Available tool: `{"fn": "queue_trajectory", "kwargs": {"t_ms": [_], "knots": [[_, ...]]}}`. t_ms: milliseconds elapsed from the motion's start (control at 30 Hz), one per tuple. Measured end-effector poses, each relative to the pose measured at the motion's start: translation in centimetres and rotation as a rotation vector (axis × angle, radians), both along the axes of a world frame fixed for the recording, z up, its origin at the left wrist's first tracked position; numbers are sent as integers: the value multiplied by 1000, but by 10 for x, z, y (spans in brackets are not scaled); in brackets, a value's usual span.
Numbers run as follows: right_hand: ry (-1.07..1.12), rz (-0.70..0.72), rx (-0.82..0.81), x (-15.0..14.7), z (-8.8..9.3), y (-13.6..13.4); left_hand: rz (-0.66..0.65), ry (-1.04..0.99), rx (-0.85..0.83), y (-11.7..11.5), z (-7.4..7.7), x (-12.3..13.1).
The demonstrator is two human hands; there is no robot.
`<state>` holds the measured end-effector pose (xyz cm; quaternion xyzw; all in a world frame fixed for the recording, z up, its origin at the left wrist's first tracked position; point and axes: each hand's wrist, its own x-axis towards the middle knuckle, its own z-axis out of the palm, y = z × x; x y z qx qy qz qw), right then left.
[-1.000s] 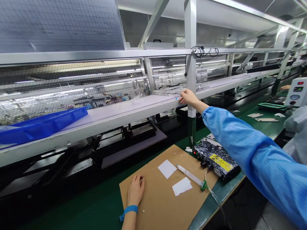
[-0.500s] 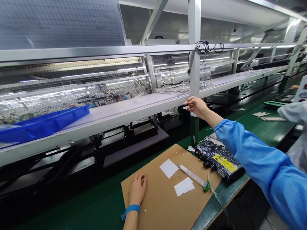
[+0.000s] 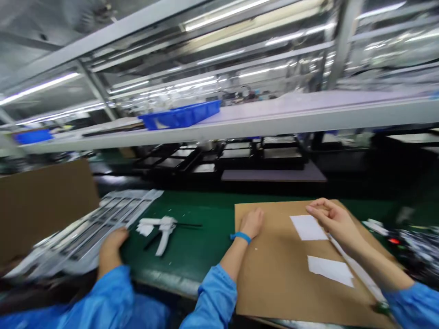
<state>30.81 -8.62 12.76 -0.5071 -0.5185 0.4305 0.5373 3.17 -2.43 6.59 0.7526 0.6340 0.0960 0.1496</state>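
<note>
A brown cardboard sheet lies on the green bench. My left hand, with a blue band at the wrist, rests on its upper left corner, palm down, fingers lying flat. My right hand is raised over the sheet beside a white paper square; its thumb and fingers are pinched together, and anything between them is too blurred to make out. A second white paper lies lower on the cardboard. The syringe tube lies partly behind my right forearm.
Another person's hand is at a wrapped tray of strips on the left. A white glue-gun-like tool lies between us. Blue bins stand on the shelf. A speckled box sits at right.
The view has swung left, bringing the other person and the white tool into sight. My right hand has come down from the shelf post to over the cardboard. My left hand stays on the sheet.
</note>
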Motion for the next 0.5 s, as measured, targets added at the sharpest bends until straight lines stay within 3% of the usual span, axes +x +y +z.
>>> {"fn": "queue_trajectory", "kwargs": {"t_ms": [67, 167, 233, 333, 500], "knots": [[77, -3, -57, -55, -28, 1, 17, -6, -11, -1, -7, 0], [170, -5, 19, -134, -59, 3, -16, -23, -15, -3, -14, -2], [163, 6, 77, -171, -78, 6, -63, -45, -13, -3, -19, -4], [65, -54, 80, -192, -107, 15, -93, -72, -8, -2, -28, -9], [-13, -106, 63, -181, -131, 26, -102, -120, 13, 1, -46, -10]]}}
